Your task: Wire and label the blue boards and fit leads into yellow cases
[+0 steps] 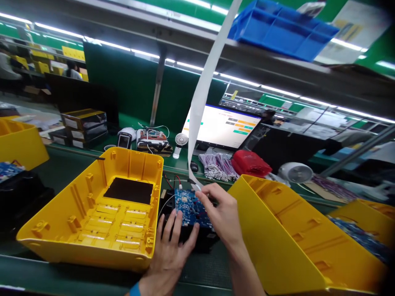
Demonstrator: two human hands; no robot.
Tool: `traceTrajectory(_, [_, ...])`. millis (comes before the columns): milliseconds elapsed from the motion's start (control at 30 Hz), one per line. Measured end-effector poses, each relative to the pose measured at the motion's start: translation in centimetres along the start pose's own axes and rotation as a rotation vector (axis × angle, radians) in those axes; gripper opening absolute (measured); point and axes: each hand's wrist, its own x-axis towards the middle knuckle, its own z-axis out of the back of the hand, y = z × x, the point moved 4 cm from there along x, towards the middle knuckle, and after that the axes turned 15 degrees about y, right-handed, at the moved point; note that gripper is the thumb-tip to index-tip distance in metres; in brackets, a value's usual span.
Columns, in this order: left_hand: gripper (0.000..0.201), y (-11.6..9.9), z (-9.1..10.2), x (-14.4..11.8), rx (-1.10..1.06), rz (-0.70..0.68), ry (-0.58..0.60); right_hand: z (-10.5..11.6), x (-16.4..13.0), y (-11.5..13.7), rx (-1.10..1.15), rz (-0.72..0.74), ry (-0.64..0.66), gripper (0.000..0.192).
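A blue circuit board (189, 207) lies on top of a black block (202, 238) on the green bench, between two yellow plastic housings. My left hand (171, 250) rests flat against the board's near edge, fingers spread. My right hand (221, 211) reaches over the board's far right side; its fingertips pinch the lower end of a long white paper strip (203, 88) that hangs down from above. Red and white wires (173, 181) run from the board's far edge.
A yellow housing (92, 213) with a black panel sits left, another yellow housing (286, 238) right. Behind are a monitor (224, 127), purple wire bundles (217, 166), a red pouch (250, 163), small fans, stacked black boxes (83, 127). A blue bin (280, 28) is on the shelf overhead.
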Motion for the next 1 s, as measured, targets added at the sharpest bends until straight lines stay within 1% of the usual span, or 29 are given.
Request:
traceTrajectory(67, [0.063, 0.0, 0.0, 0.0, -0.006, 0.0, 0.007, -0.4, 2.5, -1.0, -0.195, -0.034, 0.129, 0.019])
traceTrajectory(133, [0.061, 0.0, 0.0, 0.0, -0.022, -0.001, 0.005, -1.1, 5.0, -2.3, -0.41, -0.128, 0.27, 0.019])
traceTrajectory(167, [0.061, 0.0, 0.0, 0.0, -0.028, -0.001, 0.007, -1.5, 6.1, -2.9, -0.481, -0.173, 0.356, 0.019])
traceTrajectory(267, [0.061, 0.0, 0.2, 0.1, -0.038, 0.003, 0.03, -2.4, 8.9, -4.1, -0.48, -0.197, 0.54, 0.016])
traceTrajectory(367, [0.06, 0.0, 0.4, 0.2, -0.046, 0.004, 0.038, -3.3, 10.2, -4.3, -0.433, -0.177, 0.698, 0.017])
traceTrajectory(433, [0.061, 0.0, 0.4, 0.2, -0.044, 0.0, 0.041, -3.9, 10.4, -4.1, -0.437, -0.177, 0.741, 0.019])
traceTrajectory(567, [0.067, 0.0, 0.3, 0.2, -0.015, -0.002, 0.059, -4.6, 10.1, -3.4, -0.49, -0.189, 0.699, 0.015])
traceTrajectory(633, [0.067, 0.1, 0.3, 0.2, -0.011, -0.002, 0.065, -4.7, 10.0, -3.3, -0.483, -0.191, 0.698, 0.013])
traceTrajectory(700, [0.067, 0.0, 0.4, 0.1, -0.018, -0.003, 0.058, -4.7, 10.0, -3.7, -0.435, -0.193, 0.74, 0.015])
traceTrajectory(867, [0.065, 0.0, 0.1, 0.1, -0.034, 0.004, 0.046, -5.0, 9.9, -5.2, -0.236, -0.189, 0.896, 0.028])
traceTrajectory(1000, [0.065, -0.1, -0.2, 0.0, -0.029, 0.008, 0.013, -5.3, 9.6, -5.5, -0.184, -0.204, 0.918, 0.033])
